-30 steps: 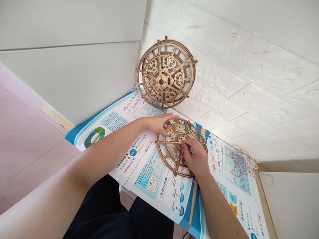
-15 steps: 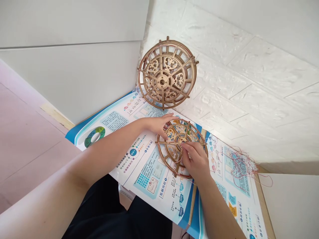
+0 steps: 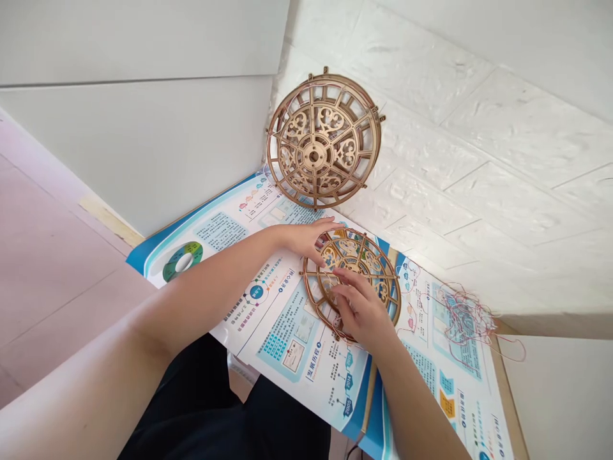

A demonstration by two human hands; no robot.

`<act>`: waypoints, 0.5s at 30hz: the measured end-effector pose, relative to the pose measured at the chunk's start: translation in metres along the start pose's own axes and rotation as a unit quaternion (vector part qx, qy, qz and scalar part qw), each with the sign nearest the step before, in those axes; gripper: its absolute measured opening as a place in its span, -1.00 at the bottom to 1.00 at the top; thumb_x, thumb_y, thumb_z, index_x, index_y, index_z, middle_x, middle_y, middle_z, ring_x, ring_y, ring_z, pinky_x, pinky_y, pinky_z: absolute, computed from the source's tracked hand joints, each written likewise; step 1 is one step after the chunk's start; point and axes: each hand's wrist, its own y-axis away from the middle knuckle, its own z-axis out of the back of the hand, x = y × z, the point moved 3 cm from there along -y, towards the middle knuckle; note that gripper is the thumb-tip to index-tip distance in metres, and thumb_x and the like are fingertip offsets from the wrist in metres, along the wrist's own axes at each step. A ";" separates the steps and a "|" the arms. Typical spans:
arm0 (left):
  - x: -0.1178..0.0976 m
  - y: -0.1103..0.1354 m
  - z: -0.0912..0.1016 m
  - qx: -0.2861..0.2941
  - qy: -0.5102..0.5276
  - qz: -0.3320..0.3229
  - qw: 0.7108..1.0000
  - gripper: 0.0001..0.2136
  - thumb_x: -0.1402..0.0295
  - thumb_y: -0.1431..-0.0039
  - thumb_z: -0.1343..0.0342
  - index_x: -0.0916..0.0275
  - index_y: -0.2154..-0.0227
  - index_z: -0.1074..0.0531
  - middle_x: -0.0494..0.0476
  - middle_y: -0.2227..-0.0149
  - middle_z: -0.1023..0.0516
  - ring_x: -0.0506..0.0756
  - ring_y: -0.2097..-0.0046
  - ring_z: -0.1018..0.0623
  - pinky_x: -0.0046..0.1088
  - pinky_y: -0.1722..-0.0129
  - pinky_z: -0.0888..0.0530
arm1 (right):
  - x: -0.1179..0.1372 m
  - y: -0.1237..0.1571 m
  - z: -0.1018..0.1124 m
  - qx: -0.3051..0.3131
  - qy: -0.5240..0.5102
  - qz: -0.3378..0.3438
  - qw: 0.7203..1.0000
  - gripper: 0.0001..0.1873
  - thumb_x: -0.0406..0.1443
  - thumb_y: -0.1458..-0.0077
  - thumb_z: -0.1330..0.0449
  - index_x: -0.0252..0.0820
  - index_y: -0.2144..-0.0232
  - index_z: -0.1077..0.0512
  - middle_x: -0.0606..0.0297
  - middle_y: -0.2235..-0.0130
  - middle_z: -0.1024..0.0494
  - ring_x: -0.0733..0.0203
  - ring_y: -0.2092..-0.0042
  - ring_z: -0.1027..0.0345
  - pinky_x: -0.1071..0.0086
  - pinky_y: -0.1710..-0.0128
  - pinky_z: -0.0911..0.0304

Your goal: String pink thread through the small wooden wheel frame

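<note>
A round wooden openwork wheel (image 3: 371, 259) with spokes, scrollwork and a reddish wire round its rim lies on the printed sheet before me. My left hand (image 3: 306, 241) holds it at its far left edge, thumb on the near side and fingers along the rim. Over the wheel's middle is my right hand (image 3: 361, 310), its fingers bent and apart, fingertips just left of the hub. Some thin, pale wire seems to pass by these fingertips, too fine to make out clearly. The right hand covers the lower part of the wheel.
A larger layered wooden wheel (image 3: 330, 137) leans upright against the white brick-pattern wall (image 3: 460, 128). A tangle of thin red and white wire (image 3: 467, 319) lies at the right on the printed sheet (image 3: 230, 281). White panels (image 3: 143, 140) stand at the left.
My right hand has shifted a little left from the hub, and its fingers have spread from a pinch. The left hand and the wheel stay put.
</note>
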 end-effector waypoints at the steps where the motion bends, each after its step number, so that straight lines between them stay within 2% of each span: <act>1: 0.001 0.000 0.000 -0.001 -0.007 -0.003 1.000 0.13 0.14 0.16 -0.41 -0.04 -0.43 0.15 0.21 -0.50 0.54 0.40 -0.44 -0.09 -0.11 -0.34 -0.25 | -0.001 0.000 0.000 -0.001 -0.010 -0.006 1.000 -0.77 -0.53 -0.30 -0.09 -0.17 0.09 -0.37 0.04 -0.13 -0.42 0.08 -0.13 -0.39 0.22 0.00 -0.42; 7: -0.002 0.002 0.003 -0.009 -0.060 0.019 0.998 0.09 0.16 0.12 -0.37 0.01 -0.44 0.14 0.22 -0.51 0.47 0.39 -0.48 0.05 -0.08 -0.39 -0.13 | -0.002 0.001 -0.001 -0.007 -0.046 -0.032 0.998 -0.76 -0.53 -0.31 -0.06 -0.13 0.09 -0.35 0.15 -0.07 -0.51 0.17 -0.09 -0.43 0.26 -0.01 -0.42; 12: -0.001 0.002 0.003 -0.003 -0.057 0.016 0.998 0.08 0.15 0.10 -0.36 -0.03 -0.43 0.16 0.23 -0.51 0.50 0.37 -0.44 -0.12 -0.08 -0.37 -0.17 | -0.005 0.002 0.000 -0.053 -0.041 -0.050 0.997 -0.76 -0.51 -0.31 -0.08 -0.11 0.10 -0.39 0.20 0.05 -0.56 0.17 -0.01 -0.46 0.26 0.05 -0.43; 15: 0.001 0.001 0.003 -0.002 -0.053 0.008 0.999 0.06 0.14 0.10 -0.36 -0.05 -0.43 0.14 0.20 -0.51 0.48 0.37 -0.44 -0.11 -0.10 -0.38 -0.15 | -0.010 0.002 0.001 -0.081 -0.012 -0.060 0.995 -0.79 -0.49 -0.31 -0.11 -0.11 0.12 -0.42 0.21 0.13 -0.55 0.17 0.07 -0.46 0.27 0.10 -0.42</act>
